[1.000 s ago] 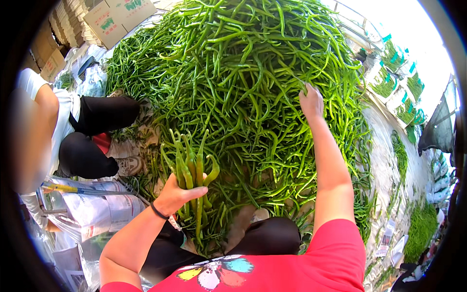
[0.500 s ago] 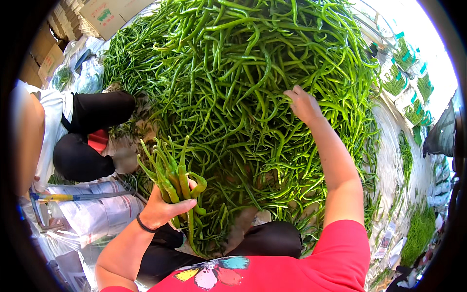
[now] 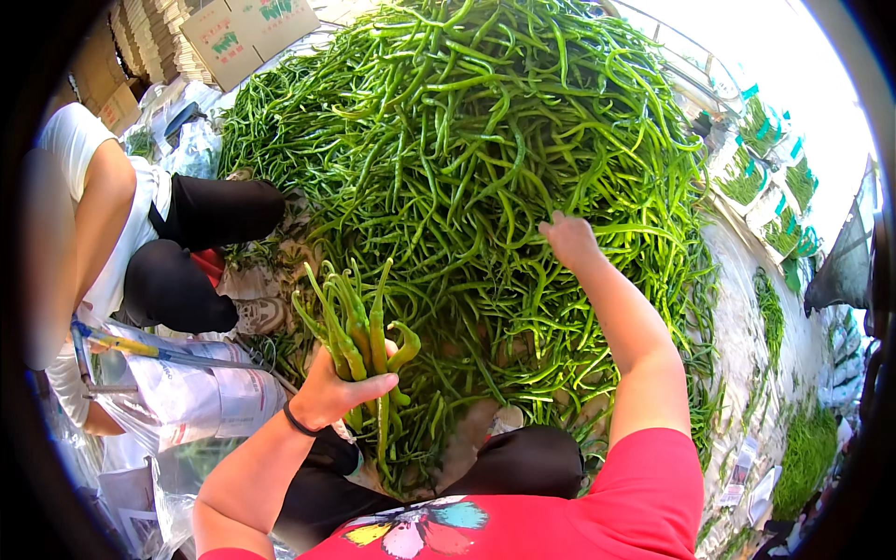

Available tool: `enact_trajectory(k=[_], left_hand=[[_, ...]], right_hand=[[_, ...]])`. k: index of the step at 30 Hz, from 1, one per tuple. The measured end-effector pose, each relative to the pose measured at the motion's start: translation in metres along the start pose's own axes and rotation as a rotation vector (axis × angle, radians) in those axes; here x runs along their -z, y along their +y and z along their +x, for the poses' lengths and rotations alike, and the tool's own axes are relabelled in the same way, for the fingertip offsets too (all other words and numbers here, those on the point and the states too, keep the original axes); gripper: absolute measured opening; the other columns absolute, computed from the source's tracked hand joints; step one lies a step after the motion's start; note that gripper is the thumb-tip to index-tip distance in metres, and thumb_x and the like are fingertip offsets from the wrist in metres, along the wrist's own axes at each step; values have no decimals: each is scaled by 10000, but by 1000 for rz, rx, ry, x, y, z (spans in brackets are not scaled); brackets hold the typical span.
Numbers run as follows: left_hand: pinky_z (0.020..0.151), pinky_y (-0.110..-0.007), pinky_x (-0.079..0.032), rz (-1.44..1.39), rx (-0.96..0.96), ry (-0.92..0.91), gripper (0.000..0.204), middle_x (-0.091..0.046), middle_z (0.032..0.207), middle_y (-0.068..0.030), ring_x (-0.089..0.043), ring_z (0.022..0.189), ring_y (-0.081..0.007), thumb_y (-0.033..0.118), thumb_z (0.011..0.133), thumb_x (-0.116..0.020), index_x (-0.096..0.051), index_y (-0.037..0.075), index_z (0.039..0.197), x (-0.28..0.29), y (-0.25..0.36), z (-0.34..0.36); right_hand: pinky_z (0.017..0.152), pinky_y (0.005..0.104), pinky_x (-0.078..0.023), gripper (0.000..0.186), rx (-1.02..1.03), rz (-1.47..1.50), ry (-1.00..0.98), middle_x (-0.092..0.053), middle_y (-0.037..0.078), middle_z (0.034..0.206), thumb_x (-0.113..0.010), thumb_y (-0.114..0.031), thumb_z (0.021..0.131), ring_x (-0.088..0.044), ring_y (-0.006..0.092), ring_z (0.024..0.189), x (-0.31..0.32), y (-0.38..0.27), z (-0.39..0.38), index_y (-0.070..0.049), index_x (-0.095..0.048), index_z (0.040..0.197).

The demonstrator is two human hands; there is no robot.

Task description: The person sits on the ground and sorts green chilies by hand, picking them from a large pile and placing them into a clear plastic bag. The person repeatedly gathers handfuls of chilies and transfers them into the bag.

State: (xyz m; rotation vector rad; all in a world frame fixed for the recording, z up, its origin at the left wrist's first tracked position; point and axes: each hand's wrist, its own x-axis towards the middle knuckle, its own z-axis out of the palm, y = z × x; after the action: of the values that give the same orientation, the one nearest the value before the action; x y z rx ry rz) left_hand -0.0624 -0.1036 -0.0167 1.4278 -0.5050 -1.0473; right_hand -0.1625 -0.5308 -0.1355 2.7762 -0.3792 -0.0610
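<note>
My left hand (image 3: 345, 392) is wrapped round a bunch of long green chili peppers (image 3: 359, 327) at the lower middle left, their curling tips fanned upward and some hanging below my fingers. Beyond it rises a big heap of similar peppers (image 3: 476, 121), filling the middle of the view. My right hand (image 3: 569, 238) is on the near face of this heap, right of centre, fingers bent and closed; whether a pepper is between them I cannot make out.
A person (image 3: 210, 215) in white top and black trousers sits close at my left, beside a metal frame (image 3: 191, 359) and plastic bags (image 3: 219, 397). Cartons (image 3: 247, 37) stand at upper left. On the right are a pale sheet (image 3: 733, 317), packed peppers (image 3: 761, 173) and another green pile (image 3: 803, 457).
My right hand has moved down the heap toward me and slightly left. My left hand still holds its bunch. The co-worker's arm shows further into view.
</note>
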Motion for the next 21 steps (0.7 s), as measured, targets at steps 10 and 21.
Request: enact_trajectory(k=[10,21], left_hand=[[799,-273,-474,15,-136,-31,408,-611,961,-6,-581,878,-104,52,717,-769,-573,37,1074,5,-7,-13],[764,-247,-466,-34,-169,23,343,-605,935,7,-568,847,-80,19,744,-733,-591,35,1056,15,-2,-22]], right_hand=[[733,438,-480,288,-182,661,115,-566,143,934,-674,-82,739,-588,368,871,11,-66,-64,-119,-657,1024],[719,314,-467,275,-868,1251,370,-661,39,868,-653,-281,865,-576,158,761,33,-29,-80,-85,-676,1058]])
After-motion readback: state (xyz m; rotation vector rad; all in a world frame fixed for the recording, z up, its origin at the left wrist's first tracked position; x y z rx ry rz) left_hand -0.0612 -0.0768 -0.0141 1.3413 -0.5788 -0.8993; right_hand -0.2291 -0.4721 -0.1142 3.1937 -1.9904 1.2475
